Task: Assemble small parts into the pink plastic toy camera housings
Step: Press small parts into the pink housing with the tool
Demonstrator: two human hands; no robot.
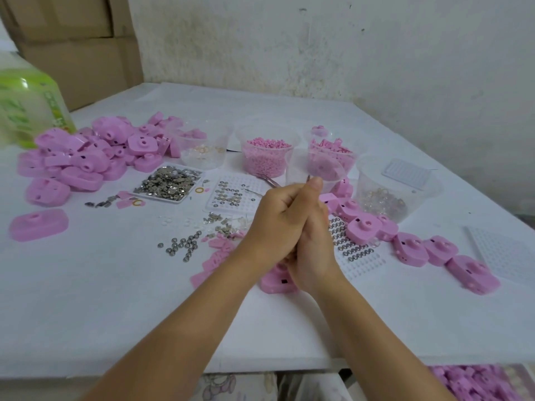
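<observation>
Left hand [282,218], right hand [314,256]: pressed together mid-frame, fingers curled; grip contents hidden, cannot be told. Pink housing [276,282]: laid on surface [115,299] just below hands, partly covered. Risk: small part lost among loose round metal pieces [185,244] if pinch slackened. Thin tip above thumb unidentified.

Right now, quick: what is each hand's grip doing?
Left hand: fingers curled, pressed to the other hand; contents hidden, cannot tell.
Right hand: fingers hidden behind the left; cannot tell.
</observation>
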